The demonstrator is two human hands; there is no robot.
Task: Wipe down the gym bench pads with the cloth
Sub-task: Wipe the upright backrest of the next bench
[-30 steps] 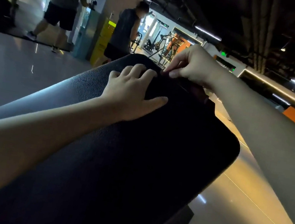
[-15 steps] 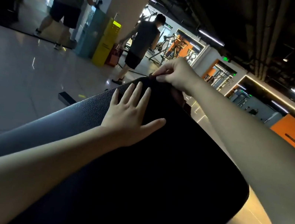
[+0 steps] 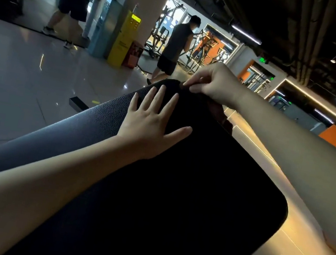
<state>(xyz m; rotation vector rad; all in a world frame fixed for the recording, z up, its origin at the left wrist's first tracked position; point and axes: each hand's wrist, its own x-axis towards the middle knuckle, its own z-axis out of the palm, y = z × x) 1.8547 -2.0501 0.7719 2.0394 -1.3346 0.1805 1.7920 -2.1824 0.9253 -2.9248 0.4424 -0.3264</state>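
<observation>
A long black textured bench pad (image 3: 173,195) runs from the lower left up to the middle of the head view. My left hand (image 3: 152,122) lies flat on it with fingers spread, near its far end. My right hand (image 3: 212,82) pinches the edge of a dark cloth (image 3: 218,111) at the pad's far end. The cloth drapes over the far right edge of the pad, and most of it is hard to tell apart from the dark pad.
Glossy tiled floor (image 3: 25,81) surrounds the bench. A small black block (image 3: 77,103) lies on the floor left of the pad. A pillar (image 3: 148,1), a yellow stand (image 3: 125,38) and gym machines (image 3: 200,50) stand beyond. Two people (image 3: 175,48) are behind the bench.
My left hand went from curled over the cloth to flat with fingers spread on the pad. My right hand keeps its pinch on the cloth at the far end. The camera view shifted.
</observation>
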